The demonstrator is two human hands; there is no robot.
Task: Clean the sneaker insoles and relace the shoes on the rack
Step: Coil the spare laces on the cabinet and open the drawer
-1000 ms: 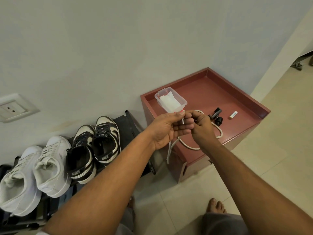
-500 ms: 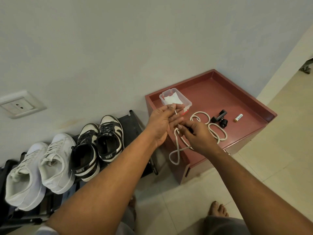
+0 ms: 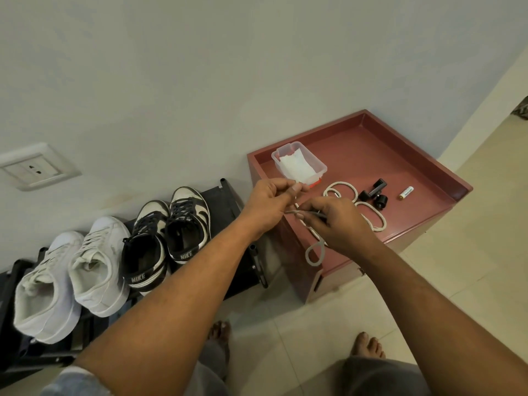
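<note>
Shoe rack [image 3: 223, 192] by wall, white sneakers [image 3: 71, 270] left, black-and-white sneakers [image 3: 168, 238] right. Red counter [image 3: 428, 172] beside it. Left hand [image 3: 268, 205] grip pinched narrow on white shoelace [image 3: 371, 215]; right hand [image 3: 334, 221] grip pinched on same lace below, loop hanging off counter edge, rest coiled on counter. Clear tub [image 3: 300, 162] with tissue, black clip [image 3: 375, 192], battery [image 3: 406, 192] near.

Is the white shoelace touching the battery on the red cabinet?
Apart. The head view shows bare cabinet top between the shoelace and the battery.
</note>
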